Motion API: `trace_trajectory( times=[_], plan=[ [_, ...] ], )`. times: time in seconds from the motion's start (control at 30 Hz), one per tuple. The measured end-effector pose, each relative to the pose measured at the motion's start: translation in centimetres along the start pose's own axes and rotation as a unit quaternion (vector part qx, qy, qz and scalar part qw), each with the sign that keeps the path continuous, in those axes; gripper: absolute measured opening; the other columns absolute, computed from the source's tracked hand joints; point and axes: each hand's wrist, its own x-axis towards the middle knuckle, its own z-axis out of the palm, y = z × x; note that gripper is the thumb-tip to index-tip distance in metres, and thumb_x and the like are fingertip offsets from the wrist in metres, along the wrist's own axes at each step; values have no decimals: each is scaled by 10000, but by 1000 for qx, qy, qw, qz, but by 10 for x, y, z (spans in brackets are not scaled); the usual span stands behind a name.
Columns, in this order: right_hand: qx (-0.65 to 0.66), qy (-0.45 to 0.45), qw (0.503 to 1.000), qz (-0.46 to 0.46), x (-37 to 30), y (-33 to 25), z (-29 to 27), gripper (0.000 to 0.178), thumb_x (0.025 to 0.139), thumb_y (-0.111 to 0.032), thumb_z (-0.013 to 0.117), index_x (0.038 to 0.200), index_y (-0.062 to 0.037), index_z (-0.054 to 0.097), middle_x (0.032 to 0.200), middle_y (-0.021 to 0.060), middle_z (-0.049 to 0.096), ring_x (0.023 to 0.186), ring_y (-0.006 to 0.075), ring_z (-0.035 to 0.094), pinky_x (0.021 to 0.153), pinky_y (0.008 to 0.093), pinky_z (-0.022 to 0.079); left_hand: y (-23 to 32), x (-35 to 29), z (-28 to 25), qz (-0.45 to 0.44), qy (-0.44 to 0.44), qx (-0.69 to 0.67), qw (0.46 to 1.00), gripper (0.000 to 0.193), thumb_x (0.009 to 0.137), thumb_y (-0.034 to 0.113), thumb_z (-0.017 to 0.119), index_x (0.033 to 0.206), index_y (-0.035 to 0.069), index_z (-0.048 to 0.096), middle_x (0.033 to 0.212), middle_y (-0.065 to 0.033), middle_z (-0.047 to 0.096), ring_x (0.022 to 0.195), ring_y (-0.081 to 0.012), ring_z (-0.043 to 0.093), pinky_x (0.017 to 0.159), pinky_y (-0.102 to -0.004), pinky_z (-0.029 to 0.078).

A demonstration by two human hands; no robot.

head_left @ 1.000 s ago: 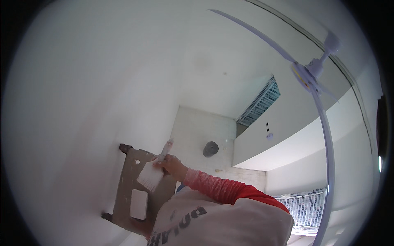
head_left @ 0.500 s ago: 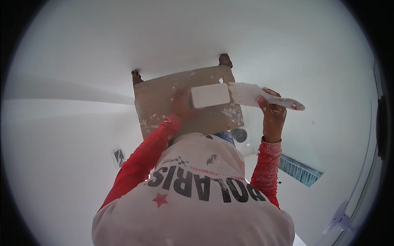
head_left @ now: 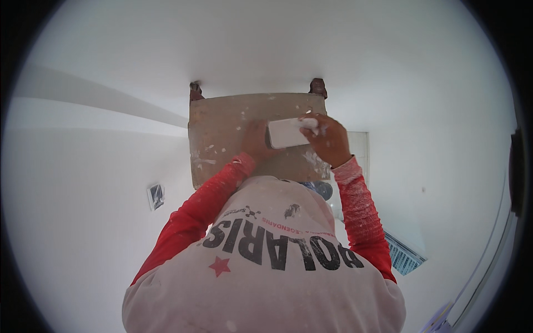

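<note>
Red long sleeves; pale top w/ dark block lettering, red star, paint specks; bare hands.

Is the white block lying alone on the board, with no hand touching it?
No: the left hand and right hand both grip the white block against the splattered board.

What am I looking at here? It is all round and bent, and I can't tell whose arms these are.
There is no machine here, only a person at work. A wide fisheye camera worn on the head bends straight edges. The red sleeves and pale shirt belong to the wearer. The left hand holds up a brown board spattered with white paste. The right hand grips a white flat blade laid on that board. Around them are white walls and ceiling, with a slatted vent at lower right.
</note>
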Motion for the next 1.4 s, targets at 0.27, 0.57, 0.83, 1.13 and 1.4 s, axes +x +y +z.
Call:
trace_trajectory(
  times=[0.27,0.57,0.83,1.13,1.4],
  plan=[
    [-284,-79,953,-77,3,12,63,193,811,-136,675,1001,-172,690,960,60,705,900,260,685,765,404,559,6,-1,-8,-11,-20,18,1000,1035,580,500,902,1353,-28,460,1303,-257,530,1290,-468,443,1122,-532,338],
    [34,-37,999,4,0,44,17,227,863,-174,708,1080,-113,734,1053,76,726,884,231,694,765,365,549,3,-4,-4,14,2,57,998,1063,577,524,897,1363,-39,455,1310,-271,536,1286,-478,453,1138,-542,325],
    [503,96,827,234,-30,88,-5,401,924,-183,700,1258,-2,575,1097,65,674,978,148,663,834,293,550,6,-5,-17,25,-40,62,997,1087,606,478,888,1443,-3,388,1403,-245,490,1344,-436,421,1185,-529,254],
    [807,124,544,193,-32,74,3,399,990,-117,554,1373,-21,493,1348,113,586,1276,282,549,1076,491,455,-73,-38,-84,-80,105,153,979,755,845,343,750,1437,-3,433,1445,-267,459,1376,-437,395,1154,-511,314],
    [815,144,560,-36,45,-14,-112,419,938,-111,648,1314,-28,481,1240,84,625,1169,241,619,1010,427,526,-128,-73,-113,-385,215,121,890,651,928,431,610,1332,-72,517,1321,-301,559,1257,-446,520,1070,-487,411]
  ],
)
